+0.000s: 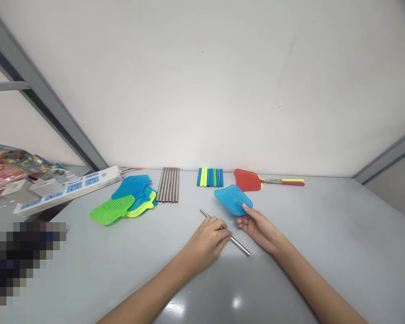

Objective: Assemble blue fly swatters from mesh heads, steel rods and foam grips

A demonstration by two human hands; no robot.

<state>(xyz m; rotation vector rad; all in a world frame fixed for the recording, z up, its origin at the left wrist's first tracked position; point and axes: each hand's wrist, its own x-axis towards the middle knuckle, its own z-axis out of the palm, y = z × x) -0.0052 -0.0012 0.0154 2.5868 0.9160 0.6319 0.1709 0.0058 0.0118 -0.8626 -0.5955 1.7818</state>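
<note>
My left hand [212, 236] is closed around the middle of a thin metal rod [240, 246], which slants down to the right just over the grey table. Between thumb and fingers, my right hand [258, 227] pinches a blue fly swatter head [232, 199] by its narrow end; the mesh faces up and points away to the left. The rod and the blue head are apart. Behind them lies a row of short handle grips [210, 177] in blue, yellow and green. Several metal rods [168, 185] lie side by side further left.
Loose swatter heads [112, 209] in green, blue and yellow overlap at the left. Red and yellow fly swatters [248, 180] with handles lie by the wall. A white power strip [104, 175] and bagged colourful items [6, 171] occupy the left edge. A pixelated patch hides the lower left.
</note>
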